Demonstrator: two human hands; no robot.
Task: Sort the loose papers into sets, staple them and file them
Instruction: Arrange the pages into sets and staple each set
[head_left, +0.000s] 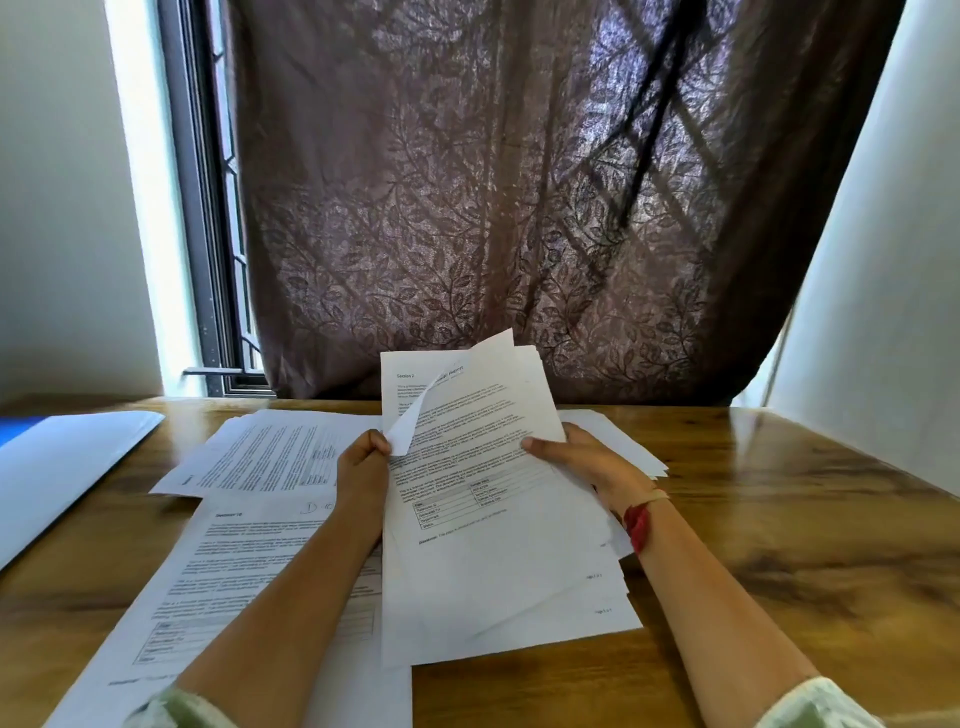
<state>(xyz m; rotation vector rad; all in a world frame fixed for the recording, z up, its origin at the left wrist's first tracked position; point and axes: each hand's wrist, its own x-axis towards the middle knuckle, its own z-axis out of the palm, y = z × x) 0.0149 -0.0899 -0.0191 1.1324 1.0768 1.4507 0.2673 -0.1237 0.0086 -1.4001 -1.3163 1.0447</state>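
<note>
**Thin Paper, Loose in the Grip**

White printed sheets, a fanned sheaf of loose paper (483, 519), stand tilted above the brown wooden table (779, 545), held between both hands. The left hand (363, 467) is curled closed, pinching the peeled-down top corner of the front sheet between thumb and fingers. The right hand (582, 457) clamps the sheaf's right edge, thumb on the printed face, fingers hidden behind.

The sheaf looks light and floppy: the front page curls over under its own weight, and the lower sheets splay out unevenly. I judge the pages will slide against one another easily, so a firm pinch near an edge, with support behind, seems the safest hold; a corner alone would likely let the page sag or crease.

More printed white pages (270, 452) lie flat on the table at left, overlapping each other, and a large pale folder (62, 467) lies further left.
</note>
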